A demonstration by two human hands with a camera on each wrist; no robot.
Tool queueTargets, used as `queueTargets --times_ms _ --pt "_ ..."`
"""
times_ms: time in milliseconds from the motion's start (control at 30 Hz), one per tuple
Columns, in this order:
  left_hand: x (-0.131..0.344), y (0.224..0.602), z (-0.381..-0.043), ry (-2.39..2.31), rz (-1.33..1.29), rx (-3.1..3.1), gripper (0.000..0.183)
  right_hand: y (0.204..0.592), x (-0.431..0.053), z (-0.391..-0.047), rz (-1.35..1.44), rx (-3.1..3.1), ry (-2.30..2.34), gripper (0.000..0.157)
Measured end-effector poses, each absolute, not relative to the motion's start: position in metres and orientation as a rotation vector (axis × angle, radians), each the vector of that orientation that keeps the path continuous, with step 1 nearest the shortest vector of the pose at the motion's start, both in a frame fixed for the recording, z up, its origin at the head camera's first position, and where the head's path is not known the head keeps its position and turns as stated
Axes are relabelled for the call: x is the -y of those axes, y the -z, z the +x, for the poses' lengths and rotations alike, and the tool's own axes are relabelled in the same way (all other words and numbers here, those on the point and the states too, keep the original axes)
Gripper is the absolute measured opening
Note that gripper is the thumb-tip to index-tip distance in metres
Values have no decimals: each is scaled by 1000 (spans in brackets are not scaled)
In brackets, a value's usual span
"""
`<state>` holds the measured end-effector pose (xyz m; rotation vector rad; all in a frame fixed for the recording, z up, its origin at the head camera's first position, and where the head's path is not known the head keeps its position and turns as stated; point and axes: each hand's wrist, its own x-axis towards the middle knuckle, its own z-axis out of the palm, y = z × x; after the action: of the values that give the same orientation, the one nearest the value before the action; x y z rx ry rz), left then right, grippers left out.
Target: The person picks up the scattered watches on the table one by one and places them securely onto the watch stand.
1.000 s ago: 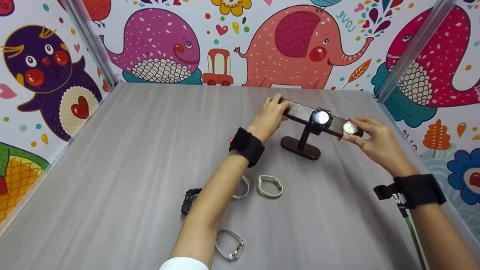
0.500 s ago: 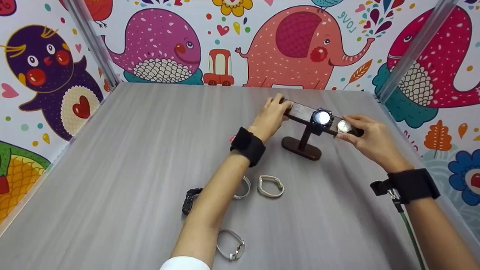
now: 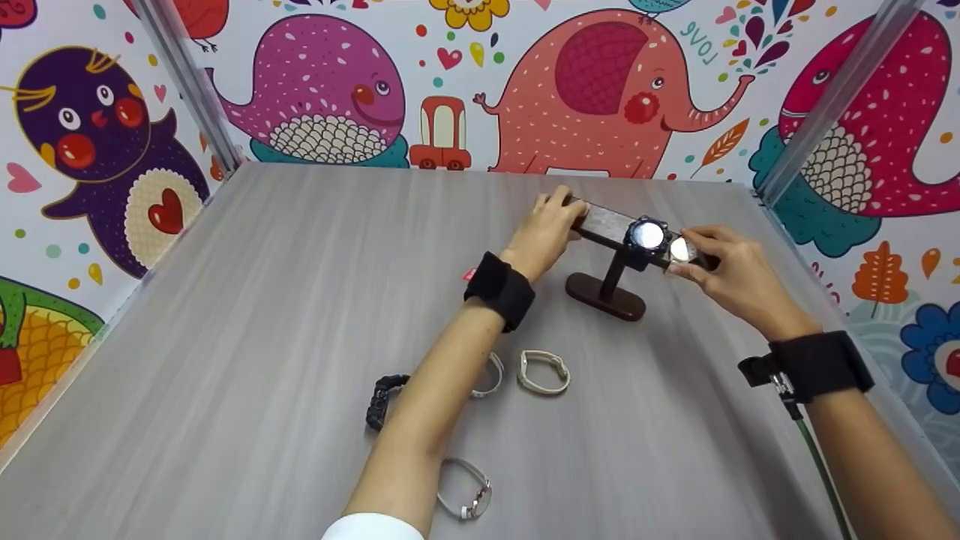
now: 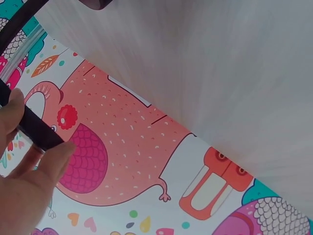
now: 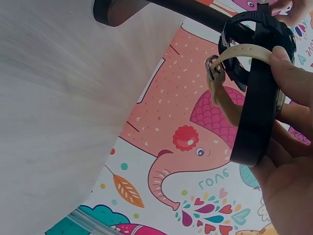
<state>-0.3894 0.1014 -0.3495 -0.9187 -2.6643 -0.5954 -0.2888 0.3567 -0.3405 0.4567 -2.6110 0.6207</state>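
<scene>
A dark wooden T-shaped watch stand (image 3: 606, 298) rises from the table, its crossbar sloping down to the right in the head view. My left hand (image 3: 541, 234) grips the bar's left end; in the left wrist view its thumb and fingers (image 4: 59, 155) clasp the dark bar (image 4: 41, 131). A black watch (image 3: 648, 237) is strapped around the bar near the post. To its right, my right hand (image 3: 731, 271) pinches a pale-faced watch (image 3: 680, 250) looped around the bar. From the right wrist view, that watch's buckled cream strap (image 5: 247, 51) hangs loosely below the bar.
Several watches lie nearer on the table (image 3: 262, 337): a cream one (image 3: 543, 390), a whitish band (image 3: 498, 375) partly behind my left forearm, a black one (image 3: 377, 409) and a slim one (image 3: 480, 501). Cartoon-printed walls enclose the table. A green cable (image 3: 819, 465) runs from my right wristband.
My right hand has slid the cream-strapped watch leftward along the bar, closer to the black watch, baring more of the bar's right end. My left hand keeps its grip on the left end.
</scene>
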Motion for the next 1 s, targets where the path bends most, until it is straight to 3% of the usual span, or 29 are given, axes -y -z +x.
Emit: queueTargets --times_ms 633,1000 --pt "-100 352 -390 705 -917 2623 32 337 -345 -290 494 2618 -546 51" --pt "-101 353 -388 679 -892 2631 32 312 -312 -266 542 2607 -440 72"
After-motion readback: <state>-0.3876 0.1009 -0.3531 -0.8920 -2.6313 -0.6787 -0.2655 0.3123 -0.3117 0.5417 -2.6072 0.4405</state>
